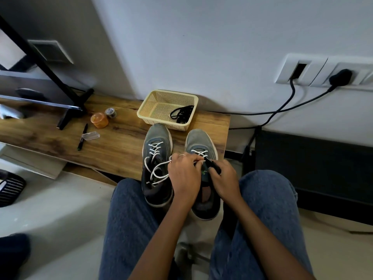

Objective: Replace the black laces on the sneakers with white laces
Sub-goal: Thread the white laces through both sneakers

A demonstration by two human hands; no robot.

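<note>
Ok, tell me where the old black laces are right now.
In the head view the black laces lie bundled in the right corner of the beige basket, which stands on the wooden shelf against the wall, just behind the two sneakers' toes.

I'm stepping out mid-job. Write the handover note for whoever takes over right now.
Left hand: over the right sneaker, fingers curled on its white lace.
Right hand: holds that sneaker's tongue.
Both sneakers stand on the wooden shelf, heels toward the person. Black laces lie in the basket behind them.
Done: black laces out; left sneaker laced white most of the way, ends loose and untied.
Left: right sneaker shows only its first crossings; finish lacing it, then tie both.
</note>
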